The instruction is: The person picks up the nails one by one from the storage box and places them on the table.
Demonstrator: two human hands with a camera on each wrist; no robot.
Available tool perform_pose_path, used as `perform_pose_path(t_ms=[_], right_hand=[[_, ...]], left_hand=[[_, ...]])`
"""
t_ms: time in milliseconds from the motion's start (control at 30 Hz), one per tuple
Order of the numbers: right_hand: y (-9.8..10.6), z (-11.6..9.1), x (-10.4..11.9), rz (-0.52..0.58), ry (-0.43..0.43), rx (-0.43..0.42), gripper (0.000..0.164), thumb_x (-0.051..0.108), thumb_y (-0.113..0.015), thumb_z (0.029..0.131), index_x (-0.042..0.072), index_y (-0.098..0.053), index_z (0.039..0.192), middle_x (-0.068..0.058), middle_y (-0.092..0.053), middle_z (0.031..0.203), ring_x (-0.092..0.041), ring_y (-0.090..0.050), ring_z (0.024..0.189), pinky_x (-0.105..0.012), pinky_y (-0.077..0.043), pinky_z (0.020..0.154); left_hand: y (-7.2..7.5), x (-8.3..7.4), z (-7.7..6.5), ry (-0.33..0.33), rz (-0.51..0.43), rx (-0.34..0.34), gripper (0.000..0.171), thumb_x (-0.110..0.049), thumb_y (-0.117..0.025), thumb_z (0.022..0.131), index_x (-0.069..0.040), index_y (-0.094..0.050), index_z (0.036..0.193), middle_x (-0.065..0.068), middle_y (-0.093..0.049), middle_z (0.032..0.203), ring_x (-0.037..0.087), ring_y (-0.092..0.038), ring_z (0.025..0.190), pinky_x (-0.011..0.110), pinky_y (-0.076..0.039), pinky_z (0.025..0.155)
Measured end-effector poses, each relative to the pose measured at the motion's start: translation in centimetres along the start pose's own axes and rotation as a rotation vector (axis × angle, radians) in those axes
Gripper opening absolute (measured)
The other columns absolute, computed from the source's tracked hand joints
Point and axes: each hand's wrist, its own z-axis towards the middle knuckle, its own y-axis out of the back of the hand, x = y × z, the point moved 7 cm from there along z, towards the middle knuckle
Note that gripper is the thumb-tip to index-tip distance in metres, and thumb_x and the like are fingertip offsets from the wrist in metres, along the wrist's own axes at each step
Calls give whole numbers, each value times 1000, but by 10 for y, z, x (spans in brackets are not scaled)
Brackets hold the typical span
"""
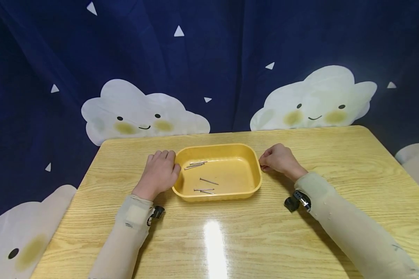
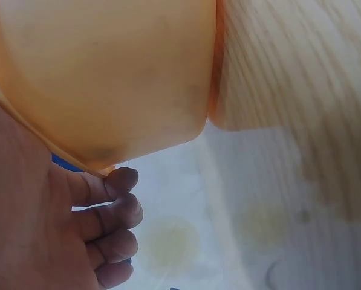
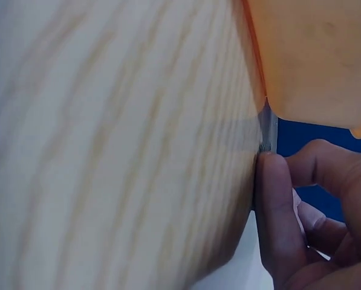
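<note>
A yellow plastic tray (image 1: 216,197) stands on the wooden table, with several steel nails (image 1: 208,181) lying loose in its left half. At the tray's left end, my left hand (image 1: 159,172) grips the rim. The left wrist view has the curled fingers (image 2: 121,208) of that hand at the tray's outer wall (image 2: 107,72); its thumb is hidden there. My right hand (image 1: 279,159) is low at the table just beyond the tray's right end. In the right wrist view its thumb and forefinger pinch a tiny grey thing (image 3: 265,147), mostly hidden and too small to identify.
The wooden table (image 1: 335,155) extends to both sides and in front of the tray. Behind it hangs a dark blue cloth (image 1: 230,58) with white clouds. Each wrist carries a small black camera (image 1: 291,204) over a light sleeve.
</note>
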Motion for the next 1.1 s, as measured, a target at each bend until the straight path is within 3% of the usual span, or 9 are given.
perform_pose_path(t_ms=[500, 733, 967, 1100], right_hand=[[4, -5, 7, -37, 34, -2, 16, 11, -68, 86, 2, -79, 94, 1, -76, 73, -7, -72, 65, -23, -58, 65], [15, -11, 16, -74, 68, -33, 13, 13, -71, 82, 6, -79, 88, 1, -75, 70, -10, -67, 66, -21, -52, 67], [24, -19, 29, -53, 97, -35, 22, 18, -66, 91, 2, -78, 100, -4, -80, 83, -19, -80, 77, -34, -62, 82], [32, -25, 38, -87, 114, -66, 25, 20, -64, 90, 4, -79, 103, -3, -81, 83, -22, -81, 81, -31, -60, 83]], left_hand=[[0, 1, -1, -7, -16, -11, 22, -26, -40, 104, -8, -51, 95, 7, -49, 86, 28, -44, 85, 40, -32, 81], [0, 1, 0, -10, -17, -7, 23, -27, -40, 104, -9, -51, 95, 7, -49, 85, 28, -44, 85, 42, -34, 83], [1, 1, 0, -12, -17, -7, 23, -27, -40, 104, -9, -50, 95, 7, -49, 85, 28, -45, 86, 42, -34, 83], [0, 1, 0, -11, -19, -11, 22, -27, -40, 103, -9, -49, 94, 7, -48, 85, 28, -44, 85, 41, -32, 81]])
